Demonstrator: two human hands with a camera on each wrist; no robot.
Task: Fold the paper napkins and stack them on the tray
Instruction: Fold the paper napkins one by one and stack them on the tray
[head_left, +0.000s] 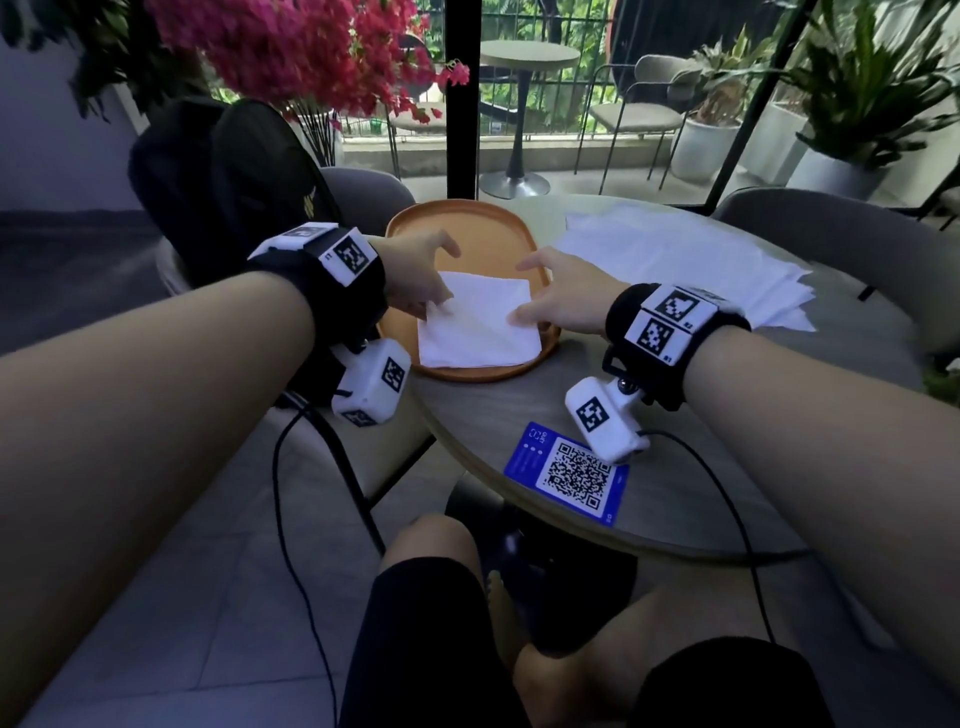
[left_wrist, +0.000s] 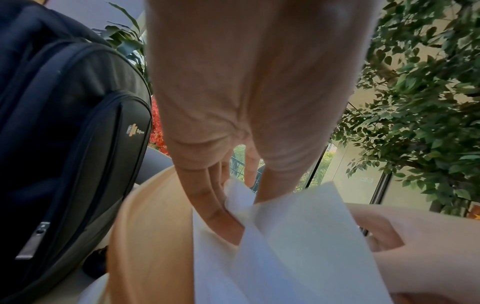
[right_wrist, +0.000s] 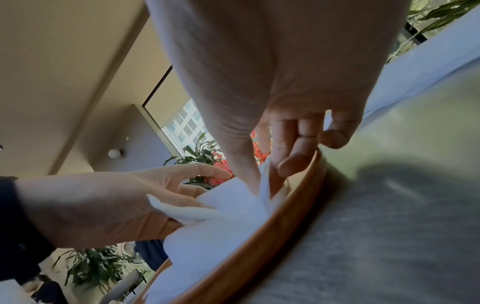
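A folded white napkin (head_left: 478, 322) lies over the near part of the orange tray (head_left: 467, 228) on the round table. My left hand (head_left: 421, 280) pinches the napkin's left edge (left_wrist: 241, 197) between thumb and fingers. On the other side, my right hand (head_left: 556, 301) pinches the right edge (right_wrist: 262, 185), just inside the tray's rim (right_wrist: 285, 214). The napkin sags a little between the two hands. A pile of unfolded white napkins (head_left: 675, 260) lies spread on the table to the right of the tray.
A blue card with a QR code (head_left: 569, 470) lies near the table's front edge. A black backpack (head_left: 223, 176) sits on the chair at the left, close to the tray. A grey chair (head_left: 841, 228) stands at the right. Cables hang from both wrist cameras.
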